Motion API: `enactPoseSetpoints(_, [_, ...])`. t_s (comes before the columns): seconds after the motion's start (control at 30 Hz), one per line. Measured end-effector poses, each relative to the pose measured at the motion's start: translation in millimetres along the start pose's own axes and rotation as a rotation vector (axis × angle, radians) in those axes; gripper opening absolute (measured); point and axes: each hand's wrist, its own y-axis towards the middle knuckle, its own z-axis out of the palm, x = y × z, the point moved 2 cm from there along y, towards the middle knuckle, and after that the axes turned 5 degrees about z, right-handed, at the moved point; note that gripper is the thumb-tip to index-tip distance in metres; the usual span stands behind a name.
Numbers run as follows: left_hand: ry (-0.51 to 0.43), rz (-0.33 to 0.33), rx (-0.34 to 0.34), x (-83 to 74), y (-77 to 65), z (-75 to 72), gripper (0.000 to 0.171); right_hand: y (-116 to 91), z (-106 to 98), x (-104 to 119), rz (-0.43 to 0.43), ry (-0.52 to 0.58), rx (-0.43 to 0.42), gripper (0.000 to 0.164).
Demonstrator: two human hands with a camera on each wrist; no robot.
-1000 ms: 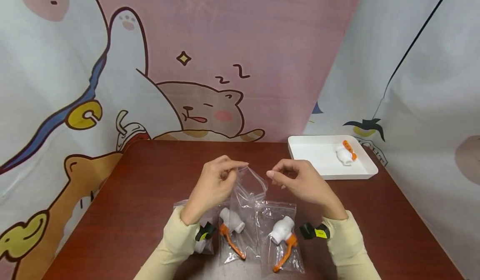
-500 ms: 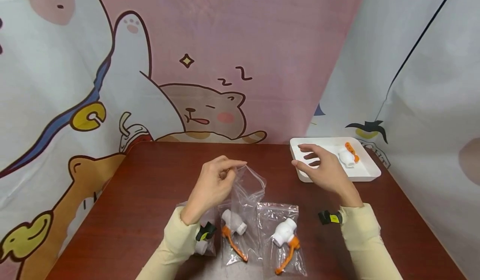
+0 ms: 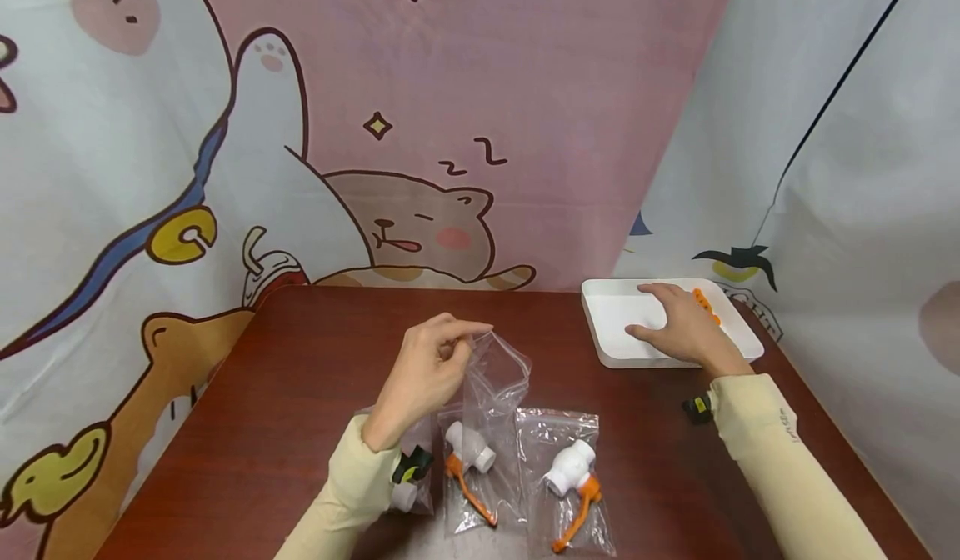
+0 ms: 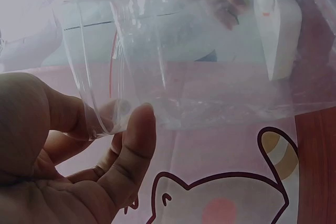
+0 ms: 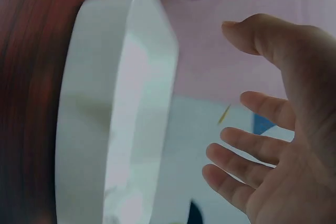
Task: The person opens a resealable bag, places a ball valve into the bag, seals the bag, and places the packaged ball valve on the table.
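Note:
My left hand [image 3: 429, 368] pinches the rim of a clear zip bag [image 3: 495, 372], which hangs with its mouth spread; the left wrist view shows its film [image 4: 142, 66] between thumb and finger. My right hand [image 3: 684, 327] hovers over the white tray [image 3: 615, 318], fingers and thumb spread and holding nothing. Behind that hand, an orange handle [image 3: 705, 302] shows in the tray; the white valve body beside it is hidden in the head view. In the right wrist view the tray [image 5: 86, 124] lies beside the open fingers [image 5: 252, 145].
A bagged white ball valve with an orange handle [image 3: 572, 468] lies at the front of the brown table [image 3: 300, 427]. Another bagged valve [image 3: 468, 447] lies left of it, partly behind the hanging bag. A further bag [image 3: 408, 493] is partly covered by my left wrist.
My right hand has moved right and away from the bag's mouth to above the tray, its fingers spreading. The left hand keeps its pinch on the bag, almost still.

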Motion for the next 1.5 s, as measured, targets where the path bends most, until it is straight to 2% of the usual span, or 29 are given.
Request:
enactPoseSetpoints(0.2, [-0.005, 0.002, -0.004, 0.1, -0.9, -0.4, 0.04, 21, 1, -41, 0.051, -0.065, 0.044, 0.086])
enactPoseSetpoints(0.43, [0.0, 0.003, -0.004, 1.4, -1.8, -0.3, 0.04, 36, 0, -76, 0.165, -0.056, 0.145, 0.091])
enactPoseSetpoints(0.6, [0.003, -0.003, -0.004, 1.2, -1.2, -2.0, 0.04, 41, -3, -89, 0.243, -0.04, 0.221, 0.098])
enactPoseSetpoints(0.7, [0.007, -0.009, -0.003, 1.9, -1.3, -2.5, 0.04, 43, -2, -94, 0.318, -0.039, 0.28, 0.099])
enactPoseSetpoints(0.83, [0.011, -0.011, -0.008, 2.5, -1.4, -3.1, 0.04, 49, 0, -98, 0.383, -0.087, 0.329, 0.091])
enactPoseSetpoints(0.97, [0.007, -0.008, -0.006, 2.4, -1.3, -3.3, 0.04, 53, 4, -101, 0.398, -0.148, 0.336, 0.079])
enactPoseSetpoints(1.1, [0.003, -0.006, -0.004, 2.0, -0.7, -2.7, 0.039, 54, 7, -104, 0.441, -0.155, 0.317, 0.077])
enactPoseSetpoints(1.33, [0.002, -0.013, -0.003, 2.2, 0.2, -1.9, 0.04, 55, 9, -108, 0.474, -0.1, 0.222, 0.07])
enactPoseSetpoints(1.5, [0.004, -0.017, -0.002, 2.6, 0.4, -1.5, 0.041, 59, 11, -115, 0.496, -0.068, 0.233, 0.071])
